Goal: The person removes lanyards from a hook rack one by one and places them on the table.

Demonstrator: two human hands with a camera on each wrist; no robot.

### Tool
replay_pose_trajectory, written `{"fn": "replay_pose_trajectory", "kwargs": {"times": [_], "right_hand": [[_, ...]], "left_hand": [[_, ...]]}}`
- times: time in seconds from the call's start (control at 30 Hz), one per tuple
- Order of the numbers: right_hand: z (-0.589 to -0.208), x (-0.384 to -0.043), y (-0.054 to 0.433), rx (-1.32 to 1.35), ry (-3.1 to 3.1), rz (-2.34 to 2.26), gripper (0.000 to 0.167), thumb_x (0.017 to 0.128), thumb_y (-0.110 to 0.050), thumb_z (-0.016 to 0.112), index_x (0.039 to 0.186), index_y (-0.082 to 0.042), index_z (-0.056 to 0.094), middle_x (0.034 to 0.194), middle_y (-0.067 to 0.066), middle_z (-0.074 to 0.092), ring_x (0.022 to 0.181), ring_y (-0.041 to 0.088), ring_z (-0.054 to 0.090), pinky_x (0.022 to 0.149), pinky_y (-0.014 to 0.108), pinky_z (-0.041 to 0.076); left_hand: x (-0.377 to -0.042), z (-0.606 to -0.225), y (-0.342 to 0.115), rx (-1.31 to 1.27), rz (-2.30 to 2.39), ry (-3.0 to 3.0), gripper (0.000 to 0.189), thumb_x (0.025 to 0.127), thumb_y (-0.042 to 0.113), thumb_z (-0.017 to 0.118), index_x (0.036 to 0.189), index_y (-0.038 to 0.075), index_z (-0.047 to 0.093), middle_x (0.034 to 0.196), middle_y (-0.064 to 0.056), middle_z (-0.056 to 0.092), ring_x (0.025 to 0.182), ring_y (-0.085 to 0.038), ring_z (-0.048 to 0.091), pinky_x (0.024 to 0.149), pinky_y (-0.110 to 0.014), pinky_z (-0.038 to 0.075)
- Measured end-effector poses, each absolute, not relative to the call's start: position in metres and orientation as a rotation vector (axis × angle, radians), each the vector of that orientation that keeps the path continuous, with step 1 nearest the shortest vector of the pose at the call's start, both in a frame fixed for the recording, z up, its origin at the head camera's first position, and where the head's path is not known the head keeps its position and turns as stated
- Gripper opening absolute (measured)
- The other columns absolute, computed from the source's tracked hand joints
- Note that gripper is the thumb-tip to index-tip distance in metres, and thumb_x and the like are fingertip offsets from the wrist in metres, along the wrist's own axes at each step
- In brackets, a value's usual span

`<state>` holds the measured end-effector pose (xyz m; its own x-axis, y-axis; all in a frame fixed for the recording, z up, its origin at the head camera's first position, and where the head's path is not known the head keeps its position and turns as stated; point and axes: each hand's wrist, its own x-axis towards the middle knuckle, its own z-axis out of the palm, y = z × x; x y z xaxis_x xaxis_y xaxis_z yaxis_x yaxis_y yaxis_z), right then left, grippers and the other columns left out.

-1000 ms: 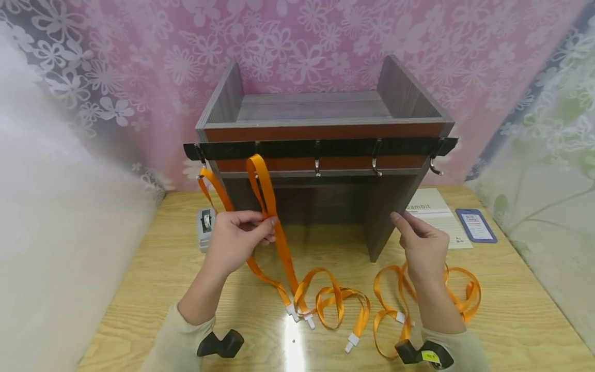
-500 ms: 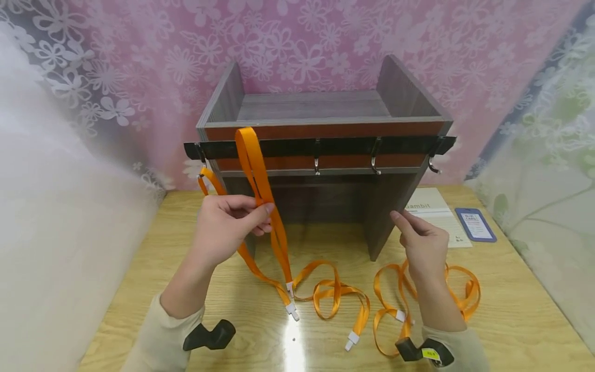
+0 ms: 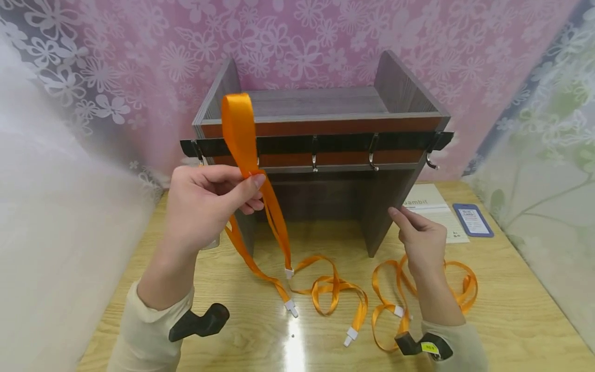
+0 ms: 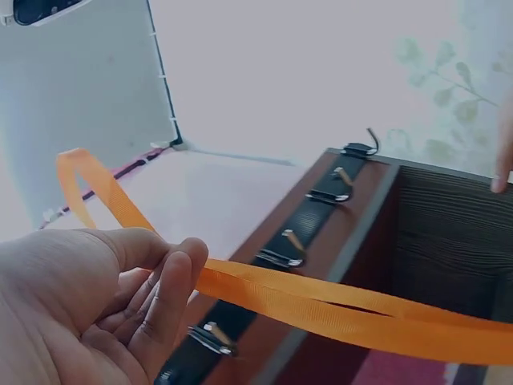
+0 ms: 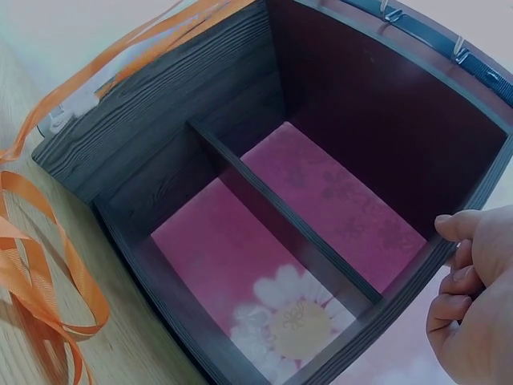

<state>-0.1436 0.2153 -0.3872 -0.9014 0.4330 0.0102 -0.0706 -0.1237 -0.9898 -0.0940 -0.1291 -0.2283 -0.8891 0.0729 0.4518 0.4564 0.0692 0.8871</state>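
My left hand (image 3: 204,204) pinches an orange lanyard (image 3: 239,129) between thumb and fingers, below its upright loop. In the head view the loop stands in front of the black hook rail (image 3: 288,144), covering part of it. The lanyard's lower end, with a white clip (image 3: 289,273), hangs down near the table. My right hand (image 3: 423,240) grips the front edge of the grey wooden shelf's (image 5: 401,321) right side panel, thumb on the inner face. Behind my left hand runs another lanyard (image 3: 251,266); its top is hidden.
More orange lanyards (image 3: 335,287) lie on the wooden table (image 3: 232,341), some beside my right forearm. A printed paper (image 3: 429,206) and a blue card holder (image 3: 472,220) lie at the right. Several metal hooks (image 3: 373,160) stick out from the rail.
My left hand has risen leftwards and closer to the camera, lifting the lanyard's loop from near the second hook. Its clip has moved slightly up. My right hand has kept its place on the panel.
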Motion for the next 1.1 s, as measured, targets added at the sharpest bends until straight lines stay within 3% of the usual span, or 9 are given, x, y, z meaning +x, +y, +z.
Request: {"fn": "replay_pose_trajectory", "kwargs": {"times": [0.3, 0.43, 0.7, 0.9, 1.1], "right_hand": [[-0.39, -0.144, 0.217, -0.373, -1.883, 2.0, 0.021, 0.079, -0.016, 0.086, 0.097, -0.006, 0.082, 0.061, -0.008, 0.065, 0.048, 0.005, 0.043, 0.042, 0.016, 0.034], [-0.391, -0.145, 0.217, -0.362, -1.884, 2.002, 0.023, 0.079, -0.016, 0.086, 0.099, -0.006, 0.081, 0.06, -0.008, 0.063, 0.048, 0.006, 0.044, 0.043, 0.016, 0.037], [-0.391, -0.146, 0.222, -0.377, -1.913, 1.954, 0.022, 0.079, -0.017, 0.086, 0.099, -0.008, 0.082, 0.063, -0.01, 0.068, 0.051, 0.005, 0.047, 0.045, 0.015, 0.042], [-0.389, -0.144, 0.224, -0.397, -1.961, 1.939, 0.025, 0.08, -0.02, 0.086, 0.102, -0.01, 0.081, 0.073, -0.013, 0.074, 0.057, 0.006, 0.049, 0.05, 0.015, 0.046], [-0.389, -0.146, 0.223, -0.39, -1.975, 1.95, 0.025, 0.079, -0.02, 0.087, 0.101, -0.009, 0.081, 0.066, -0.011, 0.068, 0.055, 0.006, 0.048, 0.049, 0.015, 0.045]], "left_hand": [[-0.067, -0.217, -0.14, -0.496, -1.93, -2.157, 0.012, 0.083, 0.002, 0.079, 0.081, -0.008, 0.074, 0.067, -0.005, 0.073, 0.055, -0.024, 0.071, 0.057, -0.037, 0.063], [-0.054, -0.215, -0.15, -0.602, -1.948, -2.098, 0.001, 0.083, -0.008, 0.075, 0.083, -0.009, 0.075, 0.068, -0.008, 0.073, 0.054, -0.024, 0.069, 0.052, -0.035, 0.062], [-0.041, -0.228, -0.175, -0.71, -2.001, -2.037, 0.016, 0.082, -0.022, 0.067, 0.092, -0.013, 0.073, 0.074, -0.014, 0.072, 0.052, -0.024, 0.067, 0.047, -0.033, 0.059], [-0.036, -0.236, -0.181, -0.704, -1.983, -2.066, 0.019, 0.081, -0.023, 0.067, 0.092, -0.01, 0.074, 0.076, -0.011, 0.073, 0.053, -0.024, 0.068, 0.047, -0.033, 0.059], [-0.034, -0.244, -0.182, -0.655, -2.002, -2.166, 0.014, 0.084, -0.016, 0.07, 0.093, -0.007, 0.075, 0.075, -0.006, 0.074, 0.056, -0.022, 0.07, 0.05, -0.033, 0.061]]}}
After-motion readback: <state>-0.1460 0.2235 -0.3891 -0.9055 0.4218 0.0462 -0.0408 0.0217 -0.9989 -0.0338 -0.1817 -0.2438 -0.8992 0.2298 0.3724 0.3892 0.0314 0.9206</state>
